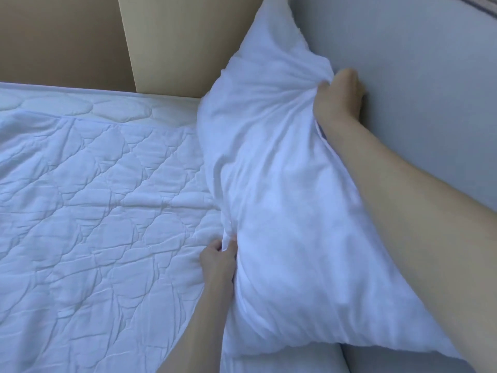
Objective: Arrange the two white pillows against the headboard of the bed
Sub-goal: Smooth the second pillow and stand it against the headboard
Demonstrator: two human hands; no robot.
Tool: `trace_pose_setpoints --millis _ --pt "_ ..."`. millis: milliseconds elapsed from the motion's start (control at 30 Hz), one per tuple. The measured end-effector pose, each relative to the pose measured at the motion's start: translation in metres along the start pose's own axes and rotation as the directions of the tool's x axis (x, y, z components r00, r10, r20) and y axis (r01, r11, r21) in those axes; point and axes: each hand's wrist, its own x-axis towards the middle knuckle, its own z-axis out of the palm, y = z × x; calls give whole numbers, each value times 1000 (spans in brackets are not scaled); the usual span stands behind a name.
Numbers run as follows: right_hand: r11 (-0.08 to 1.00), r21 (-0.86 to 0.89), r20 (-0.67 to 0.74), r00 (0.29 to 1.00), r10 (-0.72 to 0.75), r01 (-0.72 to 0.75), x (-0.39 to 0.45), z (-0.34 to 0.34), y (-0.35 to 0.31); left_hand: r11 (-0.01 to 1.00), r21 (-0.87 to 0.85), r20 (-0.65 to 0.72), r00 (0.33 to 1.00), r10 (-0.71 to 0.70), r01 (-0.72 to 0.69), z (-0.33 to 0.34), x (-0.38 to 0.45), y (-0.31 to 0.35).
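Observation:
One white pillow point(271, 184) stands on edge, leaning against the grey headboard point(419, 76) on the right. My right hand point(337, 96) grips a bunch of the pillow's fabric on the side by the headboard. My left hand point(217, 261) pinches the pillow's opposite edge low down, where it meets the mattress. Only this one pillow is in view.
The bed point(80, 197) carries a white quilted, wrinkled cover that fills the left half. Tan wall panels point(166, 44) rise behind the bed's far edge. A strip of grey bed frame point(376, 359) shows below the pillow at the bottom right.

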Motion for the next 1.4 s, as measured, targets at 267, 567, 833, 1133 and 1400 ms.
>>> trace_pose_setpoints --millis 267,567,833,1133,1400 --pt "942 -335 371 914 164 -33 -136 -136 61 982 -16 132 974 -184 188 -41 -66 -35" --pt "950 -302 -98 994 48 -76 -198 -201 80 978 145 59 985 -161 151 -65 -141 -77" --pt "882 -471 -54 996 -65 32 -192 -186 91 970 193 99 981 -167 145 -70 -112 -86" --pt "908 -417 -123 986 -112 51 -194 -180 93 985 105 64 988 -141 134 -59 -113 -79" --pt "905 -425 -93 995 -19 -23 -247 -199 120 986 154 157 984 -83 59 -72 -115 -87"
